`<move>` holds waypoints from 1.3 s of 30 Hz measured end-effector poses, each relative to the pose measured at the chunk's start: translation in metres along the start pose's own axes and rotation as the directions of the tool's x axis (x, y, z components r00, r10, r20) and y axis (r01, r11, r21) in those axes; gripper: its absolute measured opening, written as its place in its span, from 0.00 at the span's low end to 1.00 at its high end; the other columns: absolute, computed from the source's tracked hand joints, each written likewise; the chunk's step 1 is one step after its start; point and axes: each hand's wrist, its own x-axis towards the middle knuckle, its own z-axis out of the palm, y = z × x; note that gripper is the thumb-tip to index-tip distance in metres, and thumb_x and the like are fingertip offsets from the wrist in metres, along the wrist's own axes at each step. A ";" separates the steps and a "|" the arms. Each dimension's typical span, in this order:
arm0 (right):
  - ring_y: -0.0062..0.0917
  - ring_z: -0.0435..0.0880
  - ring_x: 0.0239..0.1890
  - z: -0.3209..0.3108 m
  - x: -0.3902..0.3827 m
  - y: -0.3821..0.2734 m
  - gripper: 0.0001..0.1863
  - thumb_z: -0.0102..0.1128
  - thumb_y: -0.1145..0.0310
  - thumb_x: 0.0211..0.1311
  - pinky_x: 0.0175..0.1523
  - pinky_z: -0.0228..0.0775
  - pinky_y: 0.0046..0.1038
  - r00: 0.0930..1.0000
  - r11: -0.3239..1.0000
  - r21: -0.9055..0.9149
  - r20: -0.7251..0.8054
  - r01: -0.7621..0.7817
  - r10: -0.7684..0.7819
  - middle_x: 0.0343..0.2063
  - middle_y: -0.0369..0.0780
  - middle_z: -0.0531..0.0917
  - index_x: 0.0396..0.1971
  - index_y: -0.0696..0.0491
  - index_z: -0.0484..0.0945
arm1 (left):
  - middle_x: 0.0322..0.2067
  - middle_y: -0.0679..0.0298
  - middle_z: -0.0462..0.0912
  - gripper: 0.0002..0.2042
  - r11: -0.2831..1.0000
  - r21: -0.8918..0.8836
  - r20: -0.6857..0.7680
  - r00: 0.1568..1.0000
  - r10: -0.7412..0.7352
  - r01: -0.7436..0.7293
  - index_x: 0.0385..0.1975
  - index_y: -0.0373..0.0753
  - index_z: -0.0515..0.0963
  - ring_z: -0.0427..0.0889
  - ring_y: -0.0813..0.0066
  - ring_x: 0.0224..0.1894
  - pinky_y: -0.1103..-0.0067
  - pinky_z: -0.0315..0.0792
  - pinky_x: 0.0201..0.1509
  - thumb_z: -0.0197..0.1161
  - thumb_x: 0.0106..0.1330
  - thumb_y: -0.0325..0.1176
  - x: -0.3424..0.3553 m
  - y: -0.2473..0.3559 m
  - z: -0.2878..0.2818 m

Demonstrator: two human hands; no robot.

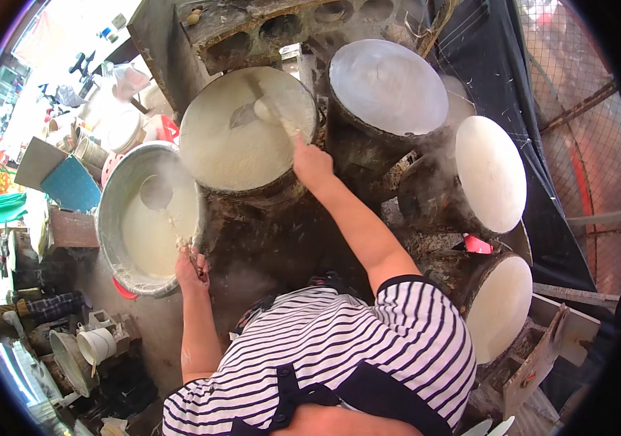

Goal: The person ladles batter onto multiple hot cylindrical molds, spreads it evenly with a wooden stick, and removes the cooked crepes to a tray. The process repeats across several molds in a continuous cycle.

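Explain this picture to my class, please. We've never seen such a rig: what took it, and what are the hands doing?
There is no machine here, only a person with two bare hands. A wide fisheye camera on the person's head looks down, so edges bend and the striped shirt shows below. The left hand grips a ladle, whose round end is in a grey tub of pale liquid. The right hand holds a pale tool over a round vat; its far end is hard to make out. Toward the right stand three drums with pale round tops. Some steam hangs around them.
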 end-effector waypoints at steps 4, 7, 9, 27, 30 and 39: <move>0.45 0.79 0.28 0.002 -0.050 0.006 0.26 0.45 0.70 0.56 0.32 0.71 0.43 0.988 0.988 0.041 -0.032 -0.151 0.153 0.26 0.51 0.77 0.58 0.53 0.59 | 0.23 0.66 0.72 0.07 0.999 -0.036 0.017 1.000 0.003 -0.002 0.33 0.41 0.68 0.65 0.79 0.12 0.84 0.60 0.09 0.51 0.65 0.37 -0.003 0.006 0.001; 0.45 0.79 0.27 0.026 -0.044 -0.014 0.27 0.44 0.70 0.57 0.31 0.71 0.43 0.998 0.999 0.011 -0.047 -0.041 0.041 0.27 0.51 0.77 0.59 0.53 0.57 | 0.23 0.66 0.72 0.07 1.000 -0.026 0.062 0.998 0.007 -0.005 0.32 0.41 0.68 0.66 0.79 0.12 0.83 0.60 0.09 0.51 0.65 0.36 -0.003 0.009 0.004; 0.44 0.79 0.27 0.024 -0.027 -0.017 0.26 0.43 0.70 0.57 0.32 0.71 0.42 0.998 0.996 -0.062 -0.030 0.061 -0.063 0.27 0.50 0.77 0.58 0.54 0.58 | 0.23 0.66 0.72 0.07 0.999 -0.019 0.094 0.995 0.028 -0.026 0.32 0.41 0.68 0.66 0.79 0.12 0.83 0.60 0.09 0.51 0.65 0.36 0.000 0.011 0.004; 0.46 0.78 0.31 0.022 -0.076 -0.025 0.23 0.43 0.62 0.61 0.35 0.69 0.44 0.982 0.954 0.285 -0.133 -0.093 0.135 0.28 0.51 0.79 0.57 0.50 0.62 | 0.20 0.59 0.76 0.15 0.376 0.696 0.481 0.786 0.388 -0.611 0.42 0.32 0.71 0.74 0.69 0.17 0.76 0.67 0.20 0.56 0.61 0.36 0.092 0.012 0.131; 0.50 0.77 0.34 0.060 -0.117 -0.044 0.25 0.44 0.63 0.62 0.37 0.69 0.41 0.943 0.748 0.645 -0.127 -0.158 0.308 0.30 0.55 0.78 0.59 0.51 0.60 | 0.27 0.50 0.79 0.19 0.021 0.687 0.622 0.603 0.499 -0.726 0.46 0.31 0.69 0.79 0.55 0.29 0.69 0.72 0.33 0.56 0.60 0.37 0.124 -0.009 0.128; 0.25 0.71 0.20 0.123 -0.105 -0.138 0.23 0.42 0.63 0.64 0.29 0.66 0.27 0.950 0.233 0.933 0.226 -0.275 0.215 0.18 0.41 0.73 0.59 0.53 0.61 | 0.24 0.58 0.77 0.12 0.283 0.818 0.482 0.865 0.136 -0.501 0.37 0.33 0.70 0.76 0.66 0.21 0.75 0.71 0.26 0.51 0.65 0.38 0.075 0.007 0.114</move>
